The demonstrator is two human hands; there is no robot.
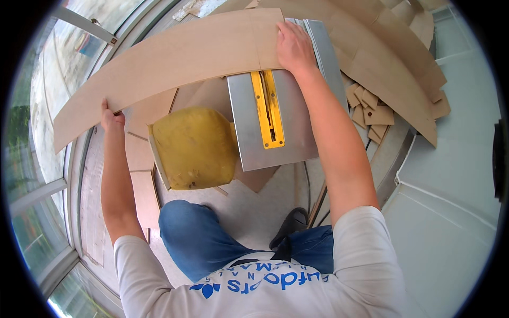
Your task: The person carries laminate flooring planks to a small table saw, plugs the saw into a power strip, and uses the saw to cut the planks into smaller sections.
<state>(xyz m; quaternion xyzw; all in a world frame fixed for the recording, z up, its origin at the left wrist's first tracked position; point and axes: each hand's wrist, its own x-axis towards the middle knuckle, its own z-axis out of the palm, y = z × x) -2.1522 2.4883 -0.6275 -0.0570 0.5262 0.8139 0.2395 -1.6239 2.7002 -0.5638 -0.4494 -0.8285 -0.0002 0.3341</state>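
Note:
A long, wide brown fibreboard panel (180,50) stretches from the far left to the metal top of a table saw (299,124). My left hand (113,117) grips its near edge close to the left end, thumb on top and the other fingers partly hidden underneath. At the panel's right end, my right hand (297,49) holds the edge, the palm low over the saw top. A faint line crosses the panel just left of that hand. The saw's yellow insert plate (269,119) has a dark slot, and its far part lies under the panel.
A dusty yellow block-shaped object (195,148) stands left of the saw. Small board offcuts (374,108) and large brown sheets (387,69) lie to the right. More panels (144,196) rest on the floor by the window frame (71,196). A dark cable (307,185) runs below the saw.

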